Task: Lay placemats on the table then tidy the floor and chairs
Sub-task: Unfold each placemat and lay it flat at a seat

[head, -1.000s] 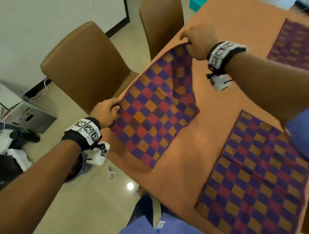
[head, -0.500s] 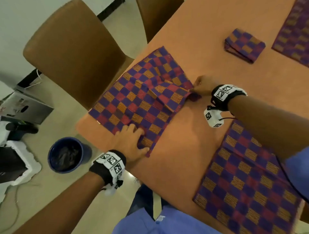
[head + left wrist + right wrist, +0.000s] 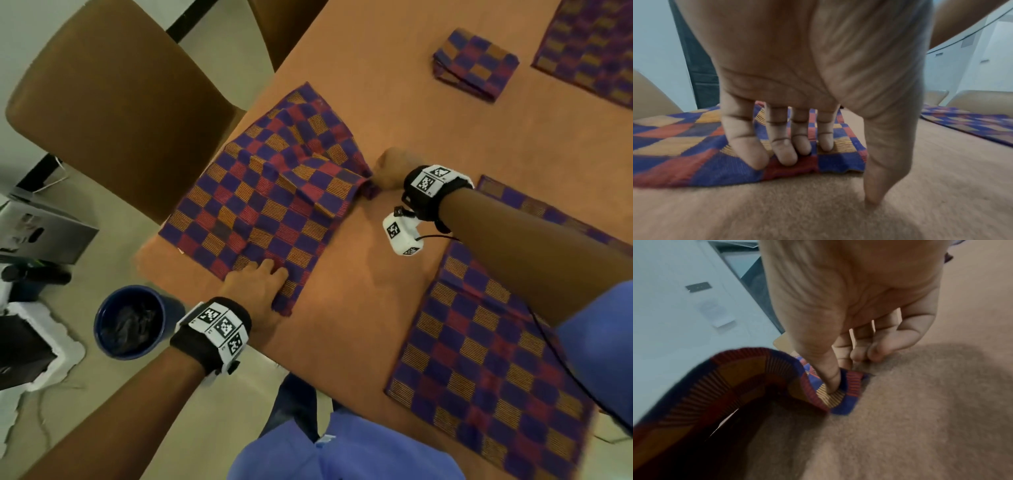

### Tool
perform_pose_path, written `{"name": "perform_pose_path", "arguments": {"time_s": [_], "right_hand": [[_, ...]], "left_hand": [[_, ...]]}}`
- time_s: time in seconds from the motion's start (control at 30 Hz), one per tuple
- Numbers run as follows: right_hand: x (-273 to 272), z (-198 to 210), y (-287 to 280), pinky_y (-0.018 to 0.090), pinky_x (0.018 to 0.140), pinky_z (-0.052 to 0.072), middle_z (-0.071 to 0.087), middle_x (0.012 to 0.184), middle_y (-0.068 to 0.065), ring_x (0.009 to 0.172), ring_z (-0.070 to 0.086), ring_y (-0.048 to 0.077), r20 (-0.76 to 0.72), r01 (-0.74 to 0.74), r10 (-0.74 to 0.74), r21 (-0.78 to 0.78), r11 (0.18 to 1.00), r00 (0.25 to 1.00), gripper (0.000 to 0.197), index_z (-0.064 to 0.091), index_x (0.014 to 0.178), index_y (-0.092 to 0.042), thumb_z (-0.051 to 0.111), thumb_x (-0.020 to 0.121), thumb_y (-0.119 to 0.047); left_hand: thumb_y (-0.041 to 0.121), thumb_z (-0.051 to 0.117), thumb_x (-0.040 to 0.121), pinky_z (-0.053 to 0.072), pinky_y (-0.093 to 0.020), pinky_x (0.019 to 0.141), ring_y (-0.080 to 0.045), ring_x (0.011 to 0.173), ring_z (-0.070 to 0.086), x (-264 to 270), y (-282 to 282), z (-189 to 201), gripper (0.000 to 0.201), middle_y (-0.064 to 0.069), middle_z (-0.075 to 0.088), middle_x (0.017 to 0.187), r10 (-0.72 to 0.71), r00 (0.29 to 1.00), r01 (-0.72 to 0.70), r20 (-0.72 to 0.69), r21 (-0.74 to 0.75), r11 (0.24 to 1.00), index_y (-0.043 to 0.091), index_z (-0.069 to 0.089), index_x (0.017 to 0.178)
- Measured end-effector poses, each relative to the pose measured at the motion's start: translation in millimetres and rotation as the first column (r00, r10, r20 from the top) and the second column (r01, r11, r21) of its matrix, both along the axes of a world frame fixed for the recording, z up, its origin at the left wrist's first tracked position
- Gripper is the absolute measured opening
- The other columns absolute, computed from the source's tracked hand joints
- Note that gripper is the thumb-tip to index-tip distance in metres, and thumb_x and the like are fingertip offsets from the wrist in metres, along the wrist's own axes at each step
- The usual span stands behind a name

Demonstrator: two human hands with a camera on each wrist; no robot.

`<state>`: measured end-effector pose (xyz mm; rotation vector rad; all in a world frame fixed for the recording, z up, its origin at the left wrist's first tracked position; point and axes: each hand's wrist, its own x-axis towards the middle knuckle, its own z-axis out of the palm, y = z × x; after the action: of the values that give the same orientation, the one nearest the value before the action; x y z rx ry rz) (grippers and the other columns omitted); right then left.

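Observation:
A purple, red and orange checked placemat (image 3: 260, 205) lies rumpled at the left corner of the orange table (image 3: 370, 308). My left hand (image 3: 263, 274) presses its near corner flat with straight fingers (image 3: 785, 151), the thumb resting on bare table beside the placemat (image 3: 694, 154). My right hand (image 3: 380, 174) pinches the mat's right corner down at the table surface. In the right wrist view the thumb (image 3: 830, 378) digs into that corner, and the placemat (image 3: 756, 369) arches up in a raised fold next to it.
A second placemat (image 3: 496, 359) lies flat at the front right, a folded one (image 3: 476, 63) farther back, and another (image 3: 589, 48) at the far right. Two brown chairs (image 3: 113, 102) (image 3: 281, 27) stand along the left edge. A blue bin (image 3: 130, 322) and boxes (image 3: 41, 229) sit on the floor.
A second ago both hands held the placemat up in the air. It now lies on the table, the left hand flat on its near corner and the right hand lowered with its corner.

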<state>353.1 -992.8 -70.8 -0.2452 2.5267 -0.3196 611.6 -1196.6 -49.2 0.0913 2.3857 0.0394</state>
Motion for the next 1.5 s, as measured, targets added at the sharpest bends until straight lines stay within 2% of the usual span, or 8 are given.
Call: {"name": "perform_pose_path", "arguments": {"time_s": [0.27,0.43,0.53,0.63,0.77,1.1,1.23,1.5], "right_hand": [[-36,14,23,0.033,0.069,0.039,0.064,0.107,0.016,0.098,0.06,0.034,-0.192,0.16,-0.184,-0.131,0.978,0.964,0.028,0.059,0.104,-0.009,0.065,0.08,-0.022],[-56,24,25,0.033,0.071,0.05,0.065,0.106,0.007,0.096,0.062,0.027,-0.212,0.27,-0.325,-0.251,0.93,0.922,0.027,0.06,0.101,-0.019,0.066,0.076,-0.01],[-49,19,27,0.038,0.08,0.053,0.064,0.114,0.009,0.1,0.061,0.029,-0.225,0.267,-0.312,-0.207,0.941,0.923,0.035,0.059,0.108,-0.02,0.071,0.075,-0.018],[-36,5,34,0.034,0.08,0.043,0.06,0.119,0.009,0.105,0.059,0.031,-0.245,0.238,-0.277,-0.175,0.955,0.929,0.032,0.054,0.117,-0.018,0.062,0.087,-0.028],[-19,-3,46,0.029,0.075,0.038,0.059,0.121,0.01,0.106,0.058,0.03,-0.243,0.266,-0.297,-0.154,0.952,0.923,0.039,0.052,0.122,-0.019,0.061,0.085,-0.025],[-7,-8,38,0.033,0.081,0.047,0.059,0.127,0.011,0.11,0.058,0.03,-0.152,0.314,-0.341,-0.174,0.933,0.928,0.049,0.051,0.13,-0.017,0.063,0.083,-0.016],[-9,-9,39,0.029,0.077,0.043,0.061,0.123,0.01,0.109,0.058,0.029,-0.187,0.332,-0.354,-0.14,0.933,0.916,0.044,0.059,0.124,-0.017,0.066,0.081,-0.018],[-6,-15,41,0.025,0.075,0.041,0.066,0.115,0.01,0.105,0.06,0.029,-0.293,0.41,-0.453,-0.199,0.89,0.842,0.035,0.065,0.112,-0.018,0.064,0.078,-0.014]], "left_hand": [[0.037,0.044,0.086,0.044,-0.032,0.071,-0.021,0.098,0.053,2,3,6,0.028,0.005,0.056,0.109,-0.246,0.966,0.251,-0.085,0.068,0.966,0.023,0.057,0.108],[0.034,0.042,0.071,0.047,-0.03,0.063,-0.02,0.077,0.056,11,6,9,0.022,0.007,0.059,0.084,-0.187,0.969,0.218,-0.16,0.213,0.952,0.022,0.058,0.082],[0.037,0.041,0.06,0.036,-0.024,0.049,-0.018,0.058,0.056,24,21,5,0.02,0.009,0.058,0.067,-0.278,0.945,0.313,-0.171,0.233,0.921,0.025,0.056,0.068],[0.045,0.046,0.063,0.037,-0.024,0.053,-0.015,0.058,0.056,39,35,-2,0.022,0.009,0.058,0.065,-0.3,0.919,0.365,-0.257,0.261,0.894,0.027,0.058,0.068],[0.071,0.04,0.073,0.045,-0.034,0.074,-0.012,0.084,0.046,33,23,-5,0.051,0.01,0.055,0.09,-0.121,0.966,0.183,-0.228,0.27,0.945,0.031,0.057,0.099],[0.041,0.053,0.087,0.04,-0.049,0.101,-0.036,0.121,0.046,-38,-86,-15,0.058,-0.015,0.048,0.134,0.314,0.85,-0.266,-0.422,0.17,0.949,0.018,0.039,0.139],[0.03,0.064,0.085,0.04,-0.054,0.1,-0.046,0.118,0.044,-59,-110,-15,0.066,-0.024,0.042,0.134,0.489,0.79,-0.444,-0.37,0.204,0.872,0.015,0.034,0.141],[0.012,0.059,0.089,0.047,-0.044,0.091,-0.035,0.107,0.058,-83,-121,-9,0.045,-0.014,0.059,0.121,0.653,0.727,-0.554,-0.212,0.38,0.74,0.02,0.037,0.127]]}}
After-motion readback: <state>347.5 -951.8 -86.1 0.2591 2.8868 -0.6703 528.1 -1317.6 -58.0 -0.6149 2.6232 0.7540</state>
